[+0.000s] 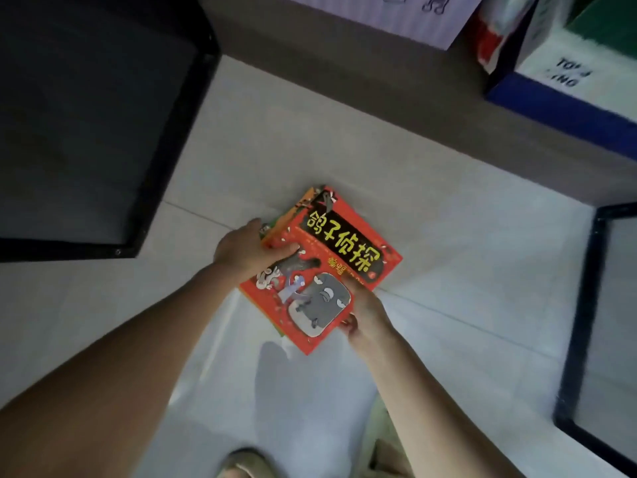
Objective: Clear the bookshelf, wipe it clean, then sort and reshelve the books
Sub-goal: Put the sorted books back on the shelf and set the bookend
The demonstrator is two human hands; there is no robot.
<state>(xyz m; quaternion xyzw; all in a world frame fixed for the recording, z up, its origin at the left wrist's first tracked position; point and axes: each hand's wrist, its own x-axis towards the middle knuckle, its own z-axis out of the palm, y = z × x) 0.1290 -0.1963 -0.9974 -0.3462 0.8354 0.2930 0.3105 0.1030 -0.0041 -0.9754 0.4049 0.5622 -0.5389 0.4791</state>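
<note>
A small stack of picture books point(324, 267) sits low over the pale tiled floor; the top one has a red cover with yellow characters and a grey cartoon figure. My left hand point(246, 251) grips the stack's left edge, thumb on the cover and fingers under it. My right hand point(363, 313) pinches the stack's near right edge, thumb on the cover. Edges of green and orange covers show beneath the red book. I cannot tell whether the stack touches the floor.
A dark black-framed panel point(103, 132) fills the upper left. Another black-framed panel point(593, 322) stands at the right edge. A brown ledge point(379, 84) at the back carries a white box point(396, 15) and a blue-and-white box point(565, 81). A sandalled foot point(241, 464) shows at the bottom.
</note>
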